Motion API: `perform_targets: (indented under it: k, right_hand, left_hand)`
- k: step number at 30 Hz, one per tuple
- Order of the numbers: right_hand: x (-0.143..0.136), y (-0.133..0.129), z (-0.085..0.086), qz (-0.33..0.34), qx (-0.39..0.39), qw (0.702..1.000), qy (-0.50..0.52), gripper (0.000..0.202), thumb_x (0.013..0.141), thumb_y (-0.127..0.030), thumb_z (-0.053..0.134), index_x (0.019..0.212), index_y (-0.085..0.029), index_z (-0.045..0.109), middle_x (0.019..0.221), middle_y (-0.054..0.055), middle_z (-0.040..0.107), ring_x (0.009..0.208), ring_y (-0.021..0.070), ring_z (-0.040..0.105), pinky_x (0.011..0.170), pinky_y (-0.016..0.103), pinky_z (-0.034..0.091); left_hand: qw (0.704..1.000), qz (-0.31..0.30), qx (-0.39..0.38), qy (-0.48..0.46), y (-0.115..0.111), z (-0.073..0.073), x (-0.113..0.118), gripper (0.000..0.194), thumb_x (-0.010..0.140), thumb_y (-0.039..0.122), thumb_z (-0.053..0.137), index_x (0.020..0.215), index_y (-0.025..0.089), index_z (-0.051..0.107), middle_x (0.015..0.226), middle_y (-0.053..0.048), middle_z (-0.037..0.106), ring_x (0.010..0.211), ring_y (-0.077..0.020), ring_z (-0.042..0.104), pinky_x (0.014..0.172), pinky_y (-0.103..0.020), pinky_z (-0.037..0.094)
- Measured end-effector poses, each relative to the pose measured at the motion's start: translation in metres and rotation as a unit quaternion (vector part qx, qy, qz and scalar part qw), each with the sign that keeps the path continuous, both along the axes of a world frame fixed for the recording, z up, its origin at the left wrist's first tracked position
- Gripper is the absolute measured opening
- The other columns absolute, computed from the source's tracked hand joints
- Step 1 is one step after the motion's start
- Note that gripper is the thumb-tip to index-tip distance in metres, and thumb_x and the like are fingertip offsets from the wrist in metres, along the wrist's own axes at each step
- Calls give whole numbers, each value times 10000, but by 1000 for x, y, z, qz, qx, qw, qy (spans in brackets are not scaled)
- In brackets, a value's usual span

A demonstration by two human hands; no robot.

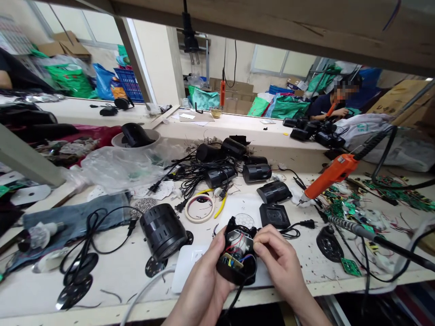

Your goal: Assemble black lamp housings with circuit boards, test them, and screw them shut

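My left hand (205, 280) is wrapped around an opened black plastic housing (233, 270) near the table's front edge. Inside it show red and blue wires and a small circuit board (231, 261). A black cord runs down from the housing. At its right rim, my right hand (280, 260) is closed in a pinch; what lies between the fingertips is hidden. Just behind are a square black part (274, 216) and a white disc with round bumps (244, 221). To the left stands a larger black slotted housing (163, 231).
An orange electric screwdriver (329, 176) hangs at the right, near green circuit boards (351, 267). Black housings (257, 173) and tangled cords fill the middle. A tape roll (200, 208) and yellow-handled pliers (220, 206) lie ahead. Another person (331, 106) sits beyond the bench.
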State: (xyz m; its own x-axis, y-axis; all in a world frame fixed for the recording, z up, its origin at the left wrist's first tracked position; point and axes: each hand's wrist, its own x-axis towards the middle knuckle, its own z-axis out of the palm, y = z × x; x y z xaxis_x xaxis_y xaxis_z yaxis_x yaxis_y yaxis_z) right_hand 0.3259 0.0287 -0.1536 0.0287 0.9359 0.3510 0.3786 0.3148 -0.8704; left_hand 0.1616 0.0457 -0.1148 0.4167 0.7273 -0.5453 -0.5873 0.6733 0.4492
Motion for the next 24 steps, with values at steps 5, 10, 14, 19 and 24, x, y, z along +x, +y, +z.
perform_targets:
  k: [5,10,14,19,24]
  right_hand:
    - [0,0,-3,-2,18,999,-51,186,967,-191,469,801,-190,555,802,12,541,760,134,532,670,239,406]
    - [-1,0,-2,-11,45,996,-71,170,964,-165,460,817,-192,542,807,19,551,762,143,540,672,250,421]
    - [-3,0,3,-24,50,996,-69,127,966,-156,443,929,-203,555,841,21,564,759,139,554,656,241,444]
    - [-7,-3,8,-27,119,986,-113,132,931,-90,458,930,-197,534,859,35,546,817,153,559,715,256,472]
    - [-8,-12,8,17,205,957,-206,287,880,-5,441,1095,-165,544,1014,104,535,900,172,578,772,263,526]
  left_hand:
    - [1000,7,-8,-4,3,-5,-1,453,912,339,564,1349,241,497,1291,-101,622,1111,-242,616,846,-339,524]
    - [999,2,-21,-28,6,-3,-3,499,912,345,571,1384,233,458,1251,-98,648,1084,-222,632,885,-332,507]
    - [999,6,-20,-44,8,-3,-2,500,917,345,558,1397,255,452,1261,-82,646,1098,-219,622,913,-338,491]
    - [997,0,8,-80,10,-16,-9,511,886,289,563,1390,283,479,1300,-55,626,1190,-249,562,1018,-407,413]
    - [991,-42,86,-88,13,-30,-23,502,770,249,639,1272,232,626,1235,-53,671,1257,-301,502,1106,-430,305]
